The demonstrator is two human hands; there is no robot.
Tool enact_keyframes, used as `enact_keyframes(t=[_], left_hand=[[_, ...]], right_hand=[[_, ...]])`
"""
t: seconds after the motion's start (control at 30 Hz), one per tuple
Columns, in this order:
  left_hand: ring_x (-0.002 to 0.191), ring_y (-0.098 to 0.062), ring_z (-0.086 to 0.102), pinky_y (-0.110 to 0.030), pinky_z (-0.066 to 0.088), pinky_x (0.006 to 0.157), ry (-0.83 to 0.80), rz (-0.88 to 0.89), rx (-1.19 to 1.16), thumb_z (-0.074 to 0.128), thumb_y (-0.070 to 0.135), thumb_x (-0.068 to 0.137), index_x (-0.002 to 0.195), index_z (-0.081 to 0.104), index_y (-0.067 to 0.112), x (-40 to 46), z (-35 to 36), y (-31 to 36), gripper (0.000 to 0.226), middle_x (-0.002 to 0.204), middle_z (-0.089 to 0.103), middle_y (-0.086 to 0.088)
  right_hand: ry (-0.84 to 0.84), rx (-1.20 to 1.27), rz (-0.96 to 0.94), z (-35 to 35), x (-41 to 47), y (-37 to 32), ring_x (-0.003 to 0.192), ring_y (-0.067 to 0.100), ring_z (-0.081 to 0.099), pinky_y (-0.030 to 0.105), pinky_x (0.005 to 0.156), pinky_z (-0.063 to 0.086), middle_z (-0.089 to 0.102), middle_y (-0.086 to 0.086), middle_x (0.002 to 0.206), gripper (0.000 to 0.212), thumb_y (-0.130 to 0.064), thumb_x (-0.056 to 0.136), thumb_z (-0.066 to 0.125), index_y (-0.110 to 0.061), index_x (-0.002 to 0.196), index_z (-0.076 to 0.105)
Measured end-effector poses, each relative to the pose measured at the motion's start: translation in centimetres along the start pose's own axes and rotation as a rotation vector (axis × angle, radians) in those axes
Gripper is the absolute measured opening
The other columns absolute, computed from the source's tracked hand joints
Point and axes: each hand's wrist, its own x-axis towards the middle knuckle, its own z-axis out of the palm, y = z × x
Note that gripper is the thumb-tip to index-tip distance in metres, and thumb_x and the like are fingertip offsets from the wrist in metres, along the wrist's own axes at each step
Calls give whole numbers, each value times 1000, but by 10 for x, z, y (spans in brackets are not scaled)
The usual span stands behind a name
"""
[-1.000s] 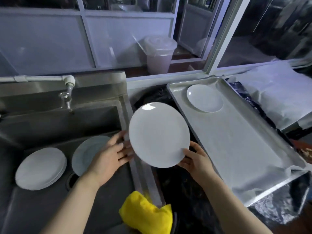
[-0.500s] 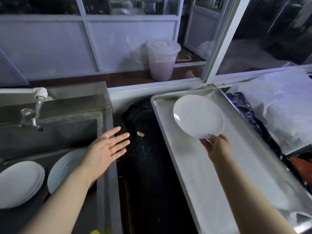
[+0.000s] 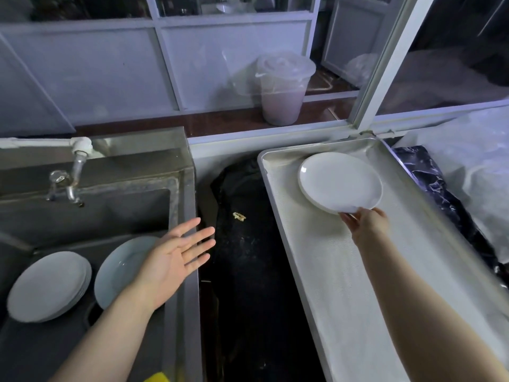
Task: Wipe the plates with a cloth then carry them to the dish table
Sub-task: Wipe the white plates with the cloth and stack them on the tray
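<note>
A white plate (image 3: 340, 182) lies on top of another white plate at the far end of the metal tray (image 3: 344, 285). My right hand (image 3: 365, 223) pinches its near rim. My left hand (image 3: 176, 257) hovers flat, palm up and fingers spread, over the right edge of the steel sink (image 3: 115, 216). In the sink lie a stack of white plates (image 3: 48, 285) at the left and a single pale plate (image 3: 121, 267) partly hidden under my left hand. A corner of the yellow cloth (image 3: 158, 378) shows at the bottom edge.
A tap (image 3: 74, 175) juts over the sink's back wall. A dark gap with a black cover (image 3: 248, 271) separates sink and tray. A lidded plastic bucket (image 3: 282, 86) stands behind the glass. White plastic sheeting (image 3: 473, 166) lies right of the tray.
My right hand carried the plate from between both hands over to the tray and lowered it onto the plate there. My left hand let go and stays spread over the sink edge.
</note>
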Motion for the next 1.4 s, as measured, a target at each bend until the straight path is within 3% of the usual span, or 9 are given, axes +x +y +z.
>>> enact_keyframes(t=[0.07,0.37,0.47,0.53,0.67,0.77,0.9,1.13,1.4], left_hand=[[111,-25,65,-42,47,94,3,-4,-1,32,7,99,133,52,18,0,0,-1,41,123,67,-10],[109,-25,66,-42,47,93,18,-4,-9,34,7,99,130,54,19,-2,2,-4,39,121,68,-10],[109,-25,66,-42,47,94,18,-4,-1,34,7,99,131,53,19,-1,0,-4,39,122,68,-9],[109,-25,66,-42,47,93,22,-9,1,34,8,99,131,54,19,0,0,-6,39,121,68,-9],[108,-25,67,-42,47,91,26,-22,-2,34,7,99,130,54,19,3,-2,-11,39,122,68,-9],[108,-25,67,-43,47,91,21,-30,-3,35,8,98,131,54,19,5,-2,-13,39,122,68,-10],[109,-26,66,-43,48,91,9,-36,1,36,7,98,130,54,19,7,0,-15,39,122,67,-10],[108,-25,67,-42,48,90,4,-46,-1,37,6,98,128,55,19,6,1,-15,38,120,69,-10],[109,-24,67,-41,48,92,-27,-37,-40,35,7,99,129,55,20,-7,-18,-8,38,122,68,-8]], right_hand=[[1,-7,-8,3,0,1,76,29,64,41,58,59,58,11,90,28,17,83,43,-10,88,48],[41,-37,-34,6,3,3,76,26,66,42,59,60,59,14,105,36,12,86,45,-7,117,49],[61,-75,-68,6,4,4,74,25,66,37,56,60,61,13,101,33,8,89,49,-3,120,51],[80,-136,-99,4,7,5,69,24,67,33,56,60,63,13,94,29,5,89,53,-2,117,55],[172,-382,-184,-2,10,9,51,19,63,24,49,54,62,4,67,5,-10,86,60,-9,87,65],[191,-552,-244,-3,10,13,64,25,54,29,53,42,52,5,62,18,-16,84,57,-14,66,58],[190,-650,-232,-5,8,16,66,26,52,32,60,41,53,9,63,25,-21,83,52,-11,61,53],[100,-519,-87,-7,-6,20,56,22,56,30,47,43,57,8,65,21,-16,84,54,-8,65,55],[-186,-365,46,-6,-71,40,74,23,65,27,63,53,67,12,88,8,-12,91,58,-5,93,61]])
